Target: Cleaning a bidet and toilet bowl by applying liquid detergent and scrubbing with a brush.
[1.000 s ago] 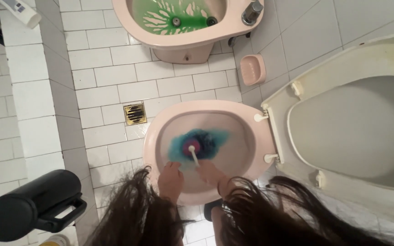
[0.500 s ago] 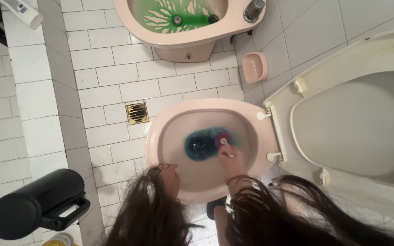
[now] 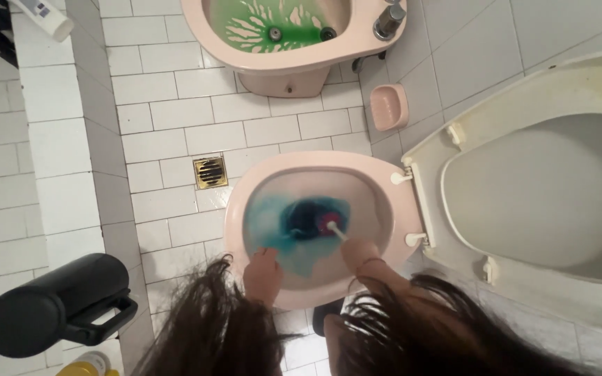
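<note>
One toilet brush, white handle, pink-red head, in my right hand; head down in the bowl, at the dark water ahead of my knuckles, handle slanting back to my fist. Right hand closed round the handle's near end. Judged light and stiff, a thin plastic rod; likely wet and slick near the head, so the dry top end, where I have it, is the place to grip. Bristles should give a little under pressure; the rod probably flexes if leaned on hard.

One left hand, fingers curled, resting on the near rim of the toilet bowl; it holds nothing that I can see.

One pink bowl, blue cleaner spread across its inside, directly beyond both hands. Seat and lid, off-white, raised, to the right of my right hand.

One brass floor drain, ahead and left of my left hand. One pink bidet streaked green, well beyond. One pink soap dish on the wall, ahead right. One black jug, far left of my left hand.
</note>
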